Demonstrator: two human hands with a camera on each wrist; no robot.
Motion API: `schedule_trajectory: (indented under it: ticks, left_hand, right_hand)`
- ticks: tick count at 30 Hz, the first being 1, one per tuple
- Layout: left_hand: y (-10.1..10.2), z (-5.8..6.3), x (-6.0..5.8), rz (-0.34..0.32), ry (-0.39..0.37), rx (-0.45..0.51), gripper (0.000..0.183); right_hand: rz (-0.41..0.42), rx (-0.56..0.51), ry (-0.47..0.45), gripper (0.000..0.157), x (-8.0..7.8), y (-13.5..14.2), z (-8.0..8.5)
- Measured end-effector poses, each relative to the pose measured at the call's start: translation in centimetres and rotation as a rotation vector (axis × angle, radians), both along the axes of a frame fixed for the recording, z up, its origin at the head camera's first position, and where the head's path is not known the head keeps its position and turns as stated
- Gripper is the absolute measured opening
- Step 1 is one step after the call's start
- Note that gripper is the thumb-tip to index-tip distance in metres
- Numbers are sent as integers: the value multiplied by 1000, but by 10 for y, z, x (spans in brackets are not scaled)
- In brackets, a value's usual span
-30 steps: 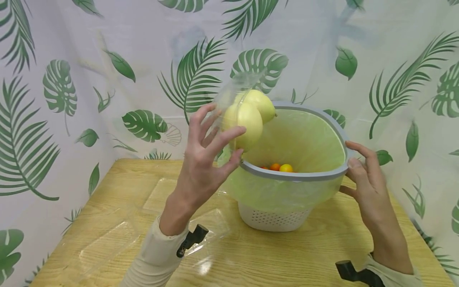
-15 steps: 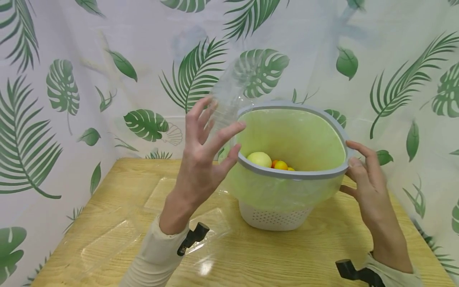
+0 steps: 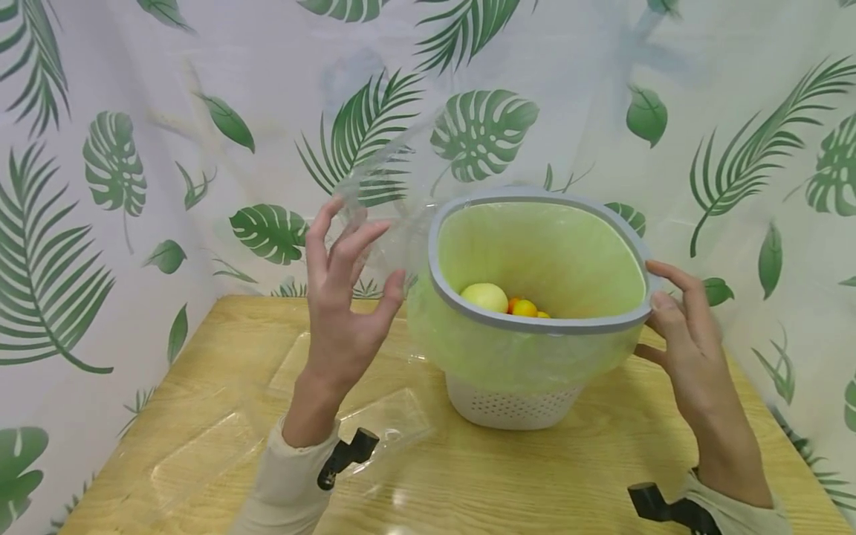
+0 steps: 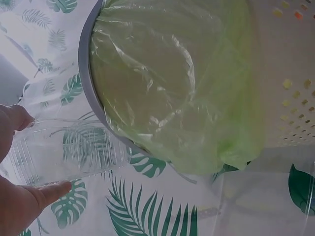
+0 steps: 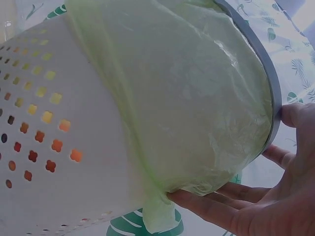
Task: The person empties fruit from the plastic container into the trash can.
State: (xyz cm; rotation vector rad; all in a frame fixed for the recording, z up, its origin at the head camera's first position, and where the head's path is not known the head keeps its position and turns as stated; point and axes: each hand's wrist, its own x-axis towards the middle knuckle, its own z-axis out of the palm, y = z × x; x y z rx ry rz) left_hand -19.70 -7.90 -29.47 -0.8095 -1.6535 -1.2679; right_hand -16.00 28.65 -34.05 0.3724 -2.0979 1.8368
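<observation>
My left hand (image 3: pixel 348 312) holds a clear plastic box (image 4: pixel 78 147) by its sides, tilted, left of the basket; nothing shows inside the box. With fingers and thumb, my right hand (image 3: pixel 689 349) grips the right side of the grey rim of a white perforated basket (image 3: pixel 515 409). A thin green plastic bag (image 3: pixel 508 360) lines this basket and hangs over its outside. Within lie a pale yellow-green round fruit (image 3: pixel 484 297) and small orange and yellow round fruits (image 3: pixel 524 307), partly hidden by the front rim.
Clear plastic trays lie on the wooden table (image 3: pixel 501 483): one tray (image 3: pixel 200 453) at the left, another tray (image 3: pixel 394 420) in front of the basket. A leaf-patterned sheet (image 3: pixel 267 96) stands behind and at both sides.
Two pale fruits have dropped out of the clear box; one shows in the basket, the other is out of sight. My left hand has moved left with the box. The right hand stays put.
</observation>
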Motion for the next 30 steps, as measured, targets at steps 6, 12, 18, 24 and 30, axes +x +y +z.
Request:
schedule_trajectory:
  ticks: [6,12,18,24,30]
  left_hand:
    - [-28,-13,3,-61,-178,135,48]
    - [-60,-23,3,-146,-232,260,50]
    - [-77,-22,1,-135,-240,309,49]
    - [-97,-27,-4,-70,-284,351,50]
    - [-120,-29,-6,26,-349,433,47]
  right_hand:
    - [-4,-11,-9,48,0,1,-1]
    - [13,-53,-11,47,-1,-3,-1]
    - [12,-96,-12,48,0,-2,-3]
    - [17,-115,-13,48,0,2,-7]
    - [29,-100,-8,48,-5,2,-7]
